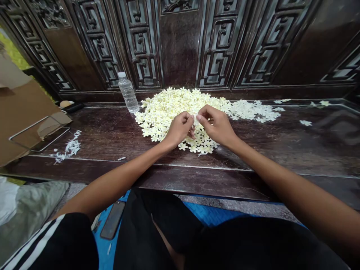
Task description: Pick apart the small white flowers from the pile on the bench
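Observation:
My left hand point(182, 129) and my right hand point(216, 123) meet fingertip to fingertip over the front of a heap of pale yellow-white flowers point(168, 107). Between the pinched fingers of both hands is a small white flower point(196, 119), mostly covered by the fingertips. The heap of five-petalled blossoms spreads over the dark wooden bench, some lying singly at its front edge below my hands. To the right of the heap lies a flatter patch of whiter flowers point(254, 111).
A clear plastic bottle point(128, 93) stands left of the heap. Thin white flower stems point(69, 148) lie farther left, beside a wire frame point(39, 133) and a cardboard box point(22, 112). Carved dark panels point(181, 48) rise behind the bench. A phone point(113, 220) rests below on blue material.

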`<state>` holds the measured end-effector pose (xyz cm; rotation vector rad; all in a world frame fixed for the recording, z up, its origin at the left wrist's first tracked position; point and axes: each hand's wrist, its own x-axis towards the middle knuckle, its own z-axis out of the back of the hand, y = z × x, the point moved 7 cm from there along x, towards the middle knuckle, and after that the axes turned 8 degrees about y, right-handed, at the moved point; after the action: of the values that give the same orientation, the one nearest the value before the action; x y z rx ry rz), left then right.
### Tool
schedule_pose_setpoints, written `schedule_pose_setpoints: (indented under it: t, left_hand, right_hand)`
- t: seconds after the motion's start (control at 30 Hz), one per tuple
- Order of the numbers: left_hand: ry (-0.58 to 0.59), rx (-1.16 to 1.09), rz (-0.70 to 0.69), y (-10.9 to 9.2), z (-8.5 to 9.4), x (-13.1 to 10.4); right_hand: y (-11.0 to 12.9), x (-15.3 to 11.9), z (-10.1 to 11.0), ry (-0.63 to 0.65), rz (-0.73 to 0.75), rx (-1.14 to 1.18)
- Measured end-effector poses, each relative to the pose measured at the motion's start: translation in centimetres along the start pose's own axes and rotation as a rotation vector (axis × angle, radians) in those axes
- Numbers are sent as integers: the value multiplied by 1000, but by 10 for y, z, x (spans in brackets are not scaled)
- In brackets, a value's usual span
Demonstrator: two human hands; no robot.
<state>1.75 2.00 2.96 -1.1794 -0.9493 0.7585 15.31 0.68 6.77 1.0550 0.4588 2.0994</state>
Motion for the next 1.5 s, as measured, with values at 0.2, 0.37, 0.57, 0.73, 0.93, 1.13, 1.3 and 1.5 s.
schedule_pose_setpoints:
  t: [0.2,0.37,0.57,0.73,0.93,1.13,1.3,1.5]
  left_hand:
    - [-32,-7,-2,3,3,1]
    - [-76,-41,-22,-1,5,-1]
    - [-149,-1,-22,3,13,1]
    - [-162,43,-4,3,14,-1]
    - [-136,-9,14,1,10,-4]
    - [-130,-293,156,19,10,3]
    - [-131,-527,230,30,9,6]
    - [-69,-570,280,30,6,6]
  right_hand:
    - [-20,-1,13,-172,-137,277]
    - [-38,-1,-1,-72,-376,611]
    - [-43,-11,-28,104,-648,972]
    - [-29,-13,-32,109,-630,1002]
    - [-24,-11,-26,114,-542,815]
    - [-33,-10,-23,33,-508,841]
    - [-33,-11,-24,72,-530,852]
    - [-39,-14,-31,143,-562,830]
